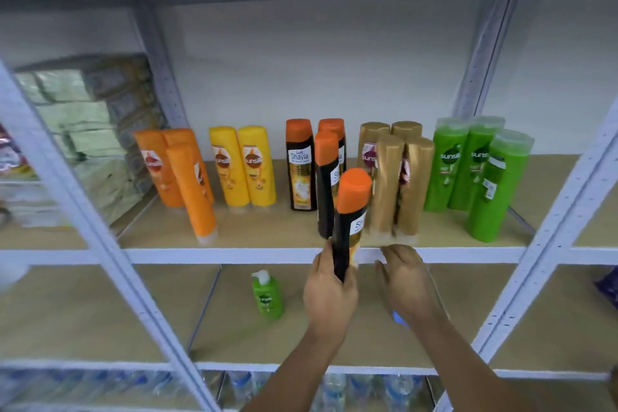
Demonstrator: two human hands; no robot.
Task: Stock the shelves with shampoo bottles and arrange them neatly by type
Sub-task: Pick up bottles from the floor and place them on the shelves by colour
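My left hand (329, 294) grips the base of a black shampoo bottle with an orange cap (351, 211), held upright just in front of the shelf's front edge (234, 255). My right hand (406, 278) hovers beside it, fingers relaxed, holding nothing, just below the gold bottles (391, 177). On the shelf stand groups by colour: orange bottles (177, 174), yellow bottles (244, 165), three more black bottles with orange caps (301, 164), gold ones, and green bottles (478, 170).
A green pump bottle (267, 294) stands alone on the lower shelf (117, 308). Wrapped packs (90, 117) fill the left bay. Water bottles (334, 391) sit on the bottom level. White metal uprights (561, 211) frame the bay.
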